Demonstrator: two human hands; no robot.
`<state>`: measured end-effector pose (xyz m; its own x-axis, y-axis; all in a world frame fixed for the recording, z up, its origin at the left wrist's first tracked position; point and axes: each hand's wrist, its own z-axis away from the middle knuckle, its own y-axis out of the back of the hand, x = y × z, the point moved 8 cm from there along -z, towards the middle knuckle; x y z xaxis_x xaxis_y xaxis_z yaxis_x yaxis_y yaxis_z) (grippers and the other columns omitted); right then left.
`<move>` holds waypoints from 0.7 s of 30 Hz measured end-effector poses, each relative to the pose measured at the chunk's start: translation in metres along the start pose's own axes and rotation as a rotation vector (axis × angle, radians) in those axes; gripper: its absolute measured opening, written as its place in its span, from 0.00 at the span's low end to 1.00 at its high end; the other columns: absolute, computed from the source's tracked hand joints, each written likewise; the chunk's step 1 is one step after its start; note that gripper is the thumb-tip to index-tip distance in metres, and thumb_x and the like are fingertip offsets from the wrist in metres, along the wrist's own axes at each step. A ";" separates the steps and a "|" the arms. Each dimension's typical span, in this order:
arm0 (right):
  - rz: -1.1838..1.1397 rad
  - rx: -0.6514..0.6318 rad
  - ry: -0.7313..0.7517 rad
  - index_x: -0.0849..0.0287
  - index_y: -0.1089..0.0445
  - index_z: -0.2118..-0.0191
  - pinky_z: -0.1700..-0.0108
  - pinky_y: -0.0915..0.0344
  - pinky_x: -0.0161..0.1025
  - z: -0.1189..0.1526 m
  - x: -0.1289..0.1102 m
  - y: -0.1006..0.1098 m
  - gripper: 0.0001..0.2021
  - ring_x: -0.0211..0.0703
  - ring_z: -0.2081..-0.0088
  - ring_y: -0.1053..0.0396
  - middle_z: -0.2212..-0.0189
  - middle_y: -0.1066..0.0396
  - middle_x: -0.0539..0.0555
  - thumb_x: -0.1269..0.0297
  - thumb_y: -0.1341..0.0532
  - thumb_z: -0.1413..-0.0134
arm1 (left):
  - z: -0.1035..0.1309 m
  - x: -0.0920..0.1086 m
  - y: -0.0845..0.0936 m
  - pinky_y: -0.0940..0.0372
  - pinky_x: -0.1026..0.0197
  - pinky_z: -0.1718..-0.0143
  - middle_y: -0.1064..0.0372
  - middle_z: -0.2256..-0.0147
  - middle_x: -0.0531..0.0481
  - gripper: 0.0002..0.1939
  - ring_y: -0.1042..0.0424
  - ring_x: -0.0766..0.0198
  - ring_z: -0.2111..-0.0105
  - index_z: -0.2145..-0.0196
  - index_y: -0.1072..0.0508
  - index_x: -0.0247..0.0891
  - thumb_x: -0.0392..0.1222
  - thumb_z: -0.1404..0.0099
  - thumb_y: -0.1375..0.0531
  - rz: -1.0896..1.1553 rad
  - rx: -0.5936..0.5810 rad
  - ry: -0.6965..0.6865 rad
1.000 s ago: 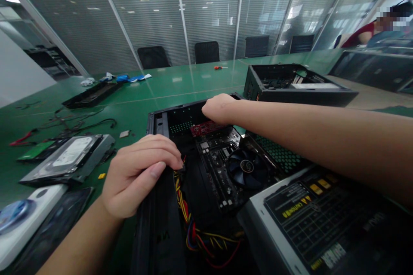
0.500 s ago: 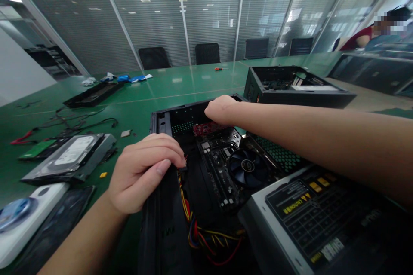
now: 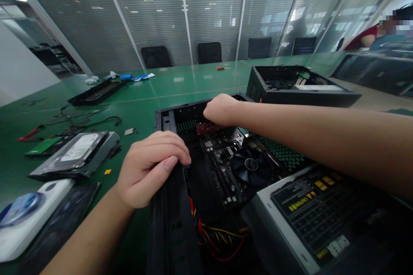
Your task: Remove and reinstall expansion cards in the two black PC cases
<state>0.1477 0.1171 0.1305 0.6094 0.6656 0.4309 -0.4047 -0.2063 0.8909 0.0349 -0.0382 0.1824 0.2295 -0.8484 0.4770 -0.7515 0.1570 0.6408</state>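
My right hand (image 3: 222, 109) reaches far into an open black computer case (image 3: 176, 219), above a red circuit card (image 3: 206, 127). Its back faces me; it looks curled, with the fingertips hidden behind it. My left hand (image 3: 154, 167) rests over the case's left wall, fingers bent together around a small dark connector (image 3: 187, 166), mostly covered. Below it, red, yellow and blue wires (image 3: 197, 223) run into the case. A motherboard (image 3: 209, 154) with a black cooling fan (image 3: 251, 164) lies inside. The power supply (image 3: 300, 215) fills the case's near right.
Left on the green table (image 3: 180, 88) are a hard drive (image 3: 77, 152), a green circuit board (image 3: 45, 146), loose cables (image 3: 80, 120) and a white power strip (image 3: 48, 206). A second computer case (image 3: 290, 90) stands behind right. A screwdriver (image 3: 222, 68) lies farther back. A person (image 3: 364, 41) sits far right.
The view has shifted slightly, moving everything a little right. The wires below my left hand have sunk lower into the case. My right hand stays over the red card.
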 end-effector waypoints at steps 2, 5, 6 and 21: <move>0.036 0.027 -0.016 0.63 0.23 0.53 0.53 0.30 0.48 0.001 -0.001 0.005 0.12 0.53 0.55 0.24 0.59 0.23 0.66 0.70 0.40 0.40 | 0.000 0.000 0.000 0.35 0.54 0.54 0.24 0.65 0.46 0.12 0.27 0.59 0.60 0.65 0.23 0.36 0.36 0.32 0.47 0.000 0.005 -0.002; 0.051 0.033 -0.009 0.62 0.23 0.53 0.55 0.30 0.45 -0.001 -0.004 0.005 0.12 0.50 0.56 0.24 0.59 0.23 0.64 0.68 0.40 0.40 | 0.000 0.001 0.000 0.35 0.54 0.54 0.24 0.65 0.45 0.12 0.27 0.59 0.60 0.65 0.23 0.36 0.36 0.32 0.46 0.000 0.008 0.002; 0.052 0.036 -0.006 0.62 0.23 0.53 0.55 0.30 0.44 -0.002 -0.004 0.005 0.13 0.50 0.56 0.24 0.59 0.23 0.64 0.68 0.40 0.39 | -0.001 0.001 0.000 0.35 0.54 0.54 0.24 0.66 0.45 0.12 0.27 0.59 0.60 0.65 0.23 0.36 0.37 0.32 0.46 0.001 0.010 0.003; 0.100 0.021 0.127 0.64 0.22 0.57 0.57 0.32 0.43 -0.003 -0.016 0.000 0.13 0.49 0.56 0.26 0.59 0.23 0.63 0.72 0.44 0.40 | -0.002 0.001 0.000 0.35 0.54 0.56 0.24 0.66 0.45 0.13 0.28 0.59 0.62 0.66 0.22 0.36 0.38 0.32 0.46 0.008 0.018 -0.002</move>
<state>0.1359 0.1082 0.1234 0.4752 0.7261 0.4970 -0.4439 -0.2899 0.8479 0.0364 -0.0383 0.1841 0.2225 -0.8483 0.4806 -0.7642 0.1543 0.6263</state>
